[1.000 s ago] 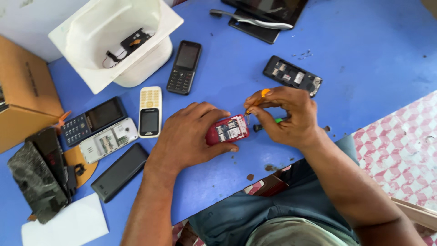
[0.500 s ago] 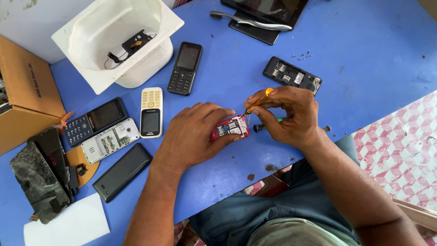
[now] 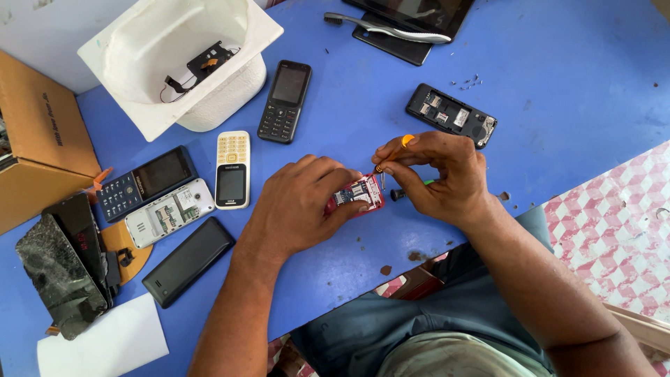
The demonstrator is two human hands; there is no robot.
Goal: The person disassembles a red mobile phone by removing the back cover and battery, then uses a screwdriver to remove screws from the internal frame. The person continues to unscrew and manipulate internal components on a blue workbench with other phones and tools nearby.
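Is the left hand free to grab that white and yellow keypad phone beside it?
Probably not right away: the left hand is clamped on the red opened phone. The white and yellow phone lies close by on bare blue table, unobstructed.

Black phone (image 3: 285,101), white tub (image 3: 237,91)

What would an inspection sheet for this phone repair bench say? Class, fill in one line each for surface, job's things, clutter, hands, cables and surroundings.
Surface: blue table, small dark specks and screws scattered on it.
Job's things: red opened phone, circuit side up; small screwdriver with orange cap, tip at the phone's edge.
Clutter: black keypad phone, white keypad phone, opened black phone, white foam tub holding a loose part, cardboard box, tablet.
Hands: left hand grips the red phone; right hand pinches the screwdriver in its fingers.
Cables: nothing seen.
Surroundings: pink checked floor.
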